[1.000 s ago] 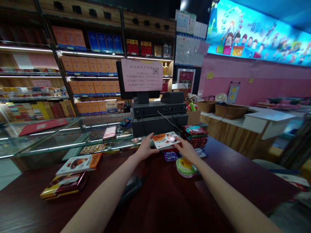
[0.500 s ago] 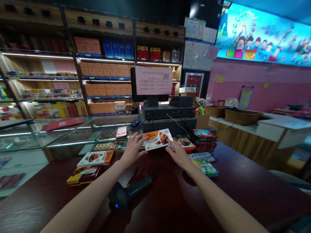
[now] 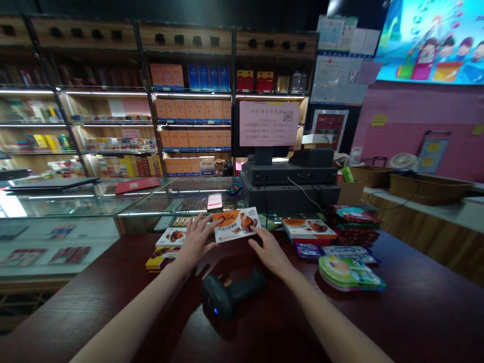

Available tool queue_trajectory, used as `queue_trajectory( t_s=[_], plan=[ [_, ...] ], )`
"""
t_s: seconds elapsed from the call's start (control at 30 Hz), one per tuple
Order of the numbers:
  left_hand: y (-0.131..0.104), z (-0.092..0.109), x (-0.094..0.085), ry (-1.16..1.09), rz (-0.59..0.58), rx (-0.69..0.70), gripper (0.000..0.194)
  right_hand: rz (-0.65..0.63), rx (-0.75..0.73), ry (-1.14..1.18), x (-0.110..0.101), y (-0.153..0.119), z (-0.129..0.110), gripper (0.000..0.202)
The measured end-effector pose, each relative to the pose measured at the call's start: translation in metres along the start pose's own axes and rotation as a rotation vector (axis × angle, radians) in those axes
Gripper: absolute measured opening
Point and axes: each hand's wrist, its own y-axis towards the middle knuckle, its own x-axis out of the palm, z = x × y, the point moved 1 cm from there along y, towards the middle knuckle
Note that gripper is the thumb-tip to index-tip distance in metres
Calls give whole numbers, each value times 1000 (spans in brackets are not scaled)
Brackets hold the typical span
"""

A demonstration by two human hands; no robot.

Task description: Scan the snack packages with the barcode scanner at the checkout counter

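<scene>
A white and orange Dove box (image 3: 236, 225) is held up between my two hands, its printed front facing me. My left hand (image 3: 196, 237) grips its left edge, the fingers behind or along the top and the thumb below. At the lower right corner, my right hand (image 3: 269, 248) holds the box with fingers and thumb. Beneath them a black barcode scanner (image 3: 230, 293) lies on the dark red table (image 3: 264, 327). Left of my left hand, another Dove box (image 3: 171, 237) rests on yellow packages (image 3: 156, 259), partly hidden by my arm.
On the right are a stack of Dove boxes (image 3: 310, 230), dark red packets (image 3: 353, 224), purple and blue packets (image 3: 348, 253) and green packages (image 3: 350, 274). Behind stand a cash register (image 3: 289, 174) and a glass counter (image 3: 147, 201). Shelves of boxes line the back wall.
The view has turned left, so the surroundings sit further right. Both hands still hold the Dove box, which has shifted slightly to the left relative to the things on the table.
</scene>
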Motion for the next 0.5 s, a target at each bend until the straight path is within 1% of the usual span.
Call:
queue_trajectory(
  t_s=[0.13,0.27,0.37,0.5],
  plan=[
    [-21,-14,-3,32,25,-16,69,-20,6,-23,19,0,-9,51],
    [-38,-22,-3,36,39,-54,69,-61,-20,-50,30,-1,-17,53],
    [-46,-26,-2,26,43,-58,68,-102,-28,-85,34,-2,-18,55],
    [-49,-29,-1,-8,34,-64,69,-69,-77,-122,37,-4,-12,54]
  ],
)
